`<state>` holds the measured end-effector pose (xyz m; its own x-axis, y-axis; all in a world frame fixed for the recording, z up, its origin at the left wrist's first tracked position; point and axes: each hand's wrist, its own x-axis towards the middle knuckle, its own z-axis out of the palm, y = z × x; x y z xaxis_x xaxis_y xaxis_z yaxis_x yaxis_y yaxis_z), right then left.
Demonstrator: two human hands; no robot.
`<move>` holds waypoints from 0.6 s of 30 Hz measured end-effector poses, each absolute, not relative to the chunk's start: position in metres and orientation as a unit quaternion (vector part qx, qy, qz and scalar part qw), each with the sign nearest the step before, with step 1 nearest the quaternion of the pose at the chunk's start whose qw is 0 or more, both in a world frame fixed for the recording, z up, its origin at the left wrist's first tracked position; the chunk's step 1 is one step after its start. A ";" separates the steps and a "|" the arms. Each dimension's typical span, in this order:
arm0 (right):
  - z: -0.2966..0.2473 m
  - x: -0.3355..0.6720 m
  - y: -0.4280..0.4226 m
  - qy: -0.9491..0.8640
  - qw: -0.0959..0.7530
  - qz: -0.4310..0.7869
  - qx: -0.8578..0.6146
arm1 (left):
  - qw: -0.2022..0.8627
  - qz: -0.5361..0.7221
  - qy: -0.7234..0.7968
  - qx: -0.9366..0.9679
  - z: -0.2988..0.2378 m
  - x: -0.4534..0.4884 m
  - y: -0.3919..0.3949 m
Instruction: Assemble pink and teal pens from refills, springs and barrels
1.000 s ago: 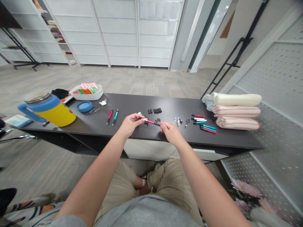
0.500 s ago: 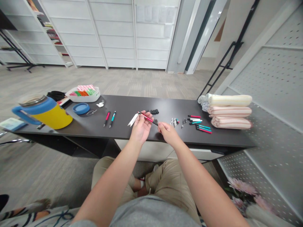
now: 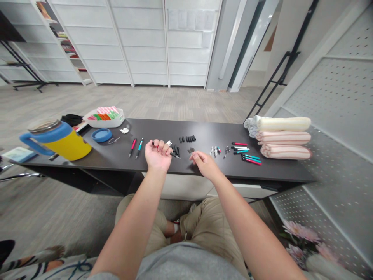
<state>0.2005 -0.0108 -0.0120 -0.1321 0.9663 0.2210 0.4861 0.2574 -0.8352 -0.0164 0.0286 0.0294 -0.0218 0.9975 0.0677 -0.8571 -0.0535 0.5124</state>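
My left hand [image 3: 157, 154] is turned palm up over the dark table [image 3: 271, 171], fingers curled shut round a pen whose dark ends stick out on both sides of the fist. My right hand [image 3: 204, 162] hovers just right of it, fingers loosely bent and apart, with nothing seen in it. Its fingertips are close to a few small black parts [image 3: 191, 149]. A row of short black pieces [image 3: 176, 150] lies between the two hands. Behind them sits a line of black grip sleeves [image 3: 188, 138].
A pink pen [image 3: 133, 147] and a teal pen [image 3: 140, 147] lie to the left. Small tips and springs [image 3: 216, 149] and several pens [image 3: 247, 152] lie to the right, beside folded towels [image 3: 284, 138]. A yellow jug [image 3: 60, 143], blue lid [image 3: 101, 135] and white tray [image 3: 105, 116] stand far left.
My right hand has let go of the pen's end. My left hand rolled palm up, closed round the pen and moved a little left.
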 end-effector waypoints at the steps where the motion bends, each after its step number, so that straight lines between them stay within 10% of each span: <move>1: -0.012 0.201 -0.011 -0.688 0.392 0.306 -0.528 | 0.664 0.699 0.170 0.202 0.029 -0.022 0.030; 18: -0.013 0.201 -0.011 -0.698 0.377 0.301 -0.529 | 0.693 0.682 0.152 0.179 0.013 -0.049 0.027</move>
